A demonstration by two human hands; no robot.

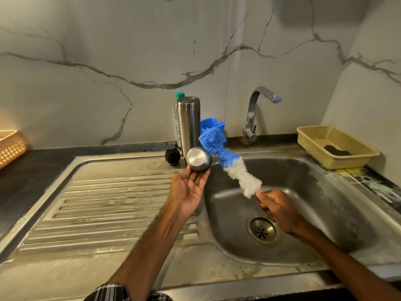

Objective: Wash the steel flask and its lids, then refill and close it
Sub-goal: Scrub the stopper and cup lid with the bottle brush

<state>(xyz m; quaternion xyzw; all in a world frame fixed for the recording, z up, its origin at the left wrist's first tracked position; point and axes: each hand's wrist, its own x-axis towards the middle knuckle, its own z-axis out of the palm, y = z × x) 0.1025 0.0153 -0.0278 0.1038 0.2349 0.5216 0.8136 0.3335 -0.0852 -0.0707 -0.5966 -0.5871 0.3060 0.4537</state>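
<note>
The left hand (pixel 191 187) was turned palm up over the near edge of the drainboard (pixel 108 203), its fingers only lightly bent, pinching the round steel lid (pixel 198 158) at the fingertips. The lid lay on its side with its flat closed face towards the camera. The right hand (pixel 280 209) hung over the sink basin (pixel 325 192), above the drain (pixel 263 230), with its fingers curled tight round the handle of a bottle brush (pixel 230 164). The handle itself was hidden in the fist. The brush slanted up and to the left. Its white bristles were nearest the hand and its blue tip was just beside the lid, though whether the two touched could not be told.

The steel flask (pixel 188 122) stood upright at the back of the sink unit, directly behind the lid. A small black lid (pixel 172 157) sat just to its left on the steel. A clear plastic bottle (pixel 176 118) with a teal cap stood behind the flask against the marble-patterned wall, and a blue container (pixel 213 123) showed behind the brush tip.

The chrome faucet (pixel 258 105) rose at the back of the basin, its spout pointing right, with no water visible. On the surface (pixel 32 170) to the right stood a beige basket (pixel 314 146) with a dark scrubber (pixel 337 151) in it. Part of another basket (pixel 10 148) showed at the far left.
</note>
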